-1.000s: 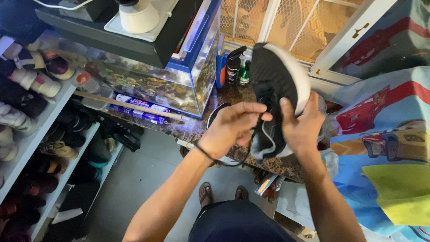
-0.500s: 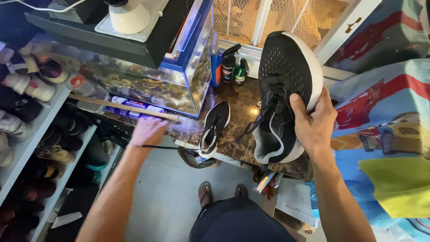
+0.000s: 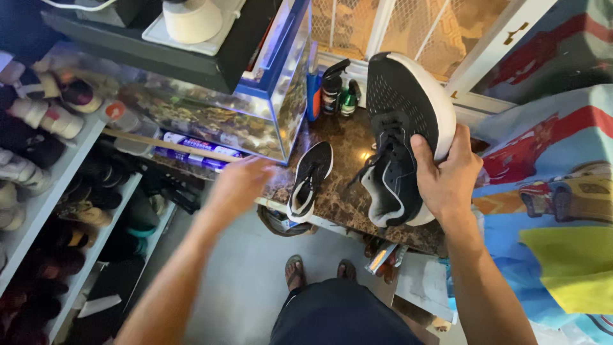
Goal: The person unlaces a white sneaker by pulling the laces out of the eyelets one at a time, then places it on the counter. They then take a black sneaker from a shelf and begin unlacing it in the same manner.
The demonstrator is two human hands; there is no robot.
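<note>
My right hand (image 3: 448, 174) grips a black mesh sneaker with a white sole (image 3: 397, 121), held upright by its side above the brown marble counter (image 3: 350, 144); its loose laces hang down the front. A second black sneaker (image 3: 311, 176) lies on the counter near its front edge. My left hand (image 3: 237, 186) is blurred, palm down, fingers stretched toward that second sneaker, a short way to its left. I see nothing in it.
A glass aquarium (image 3: 211, 121) stands on the counter to the left, with spray bottles (image 3: 332, 89) behind the sneakers. White shelves full of shoes (image 3: 38, 134) line the left side. A car-print blanket (image 3: 555, 172) fills the right. My sandalled feet (image 3: 295, 271) are below.
My left hand let go of the held sneaker, swung out to the left, and now reaches back toward the sneaker on the counter. My right hand has kept the sneaker raised.
</note>
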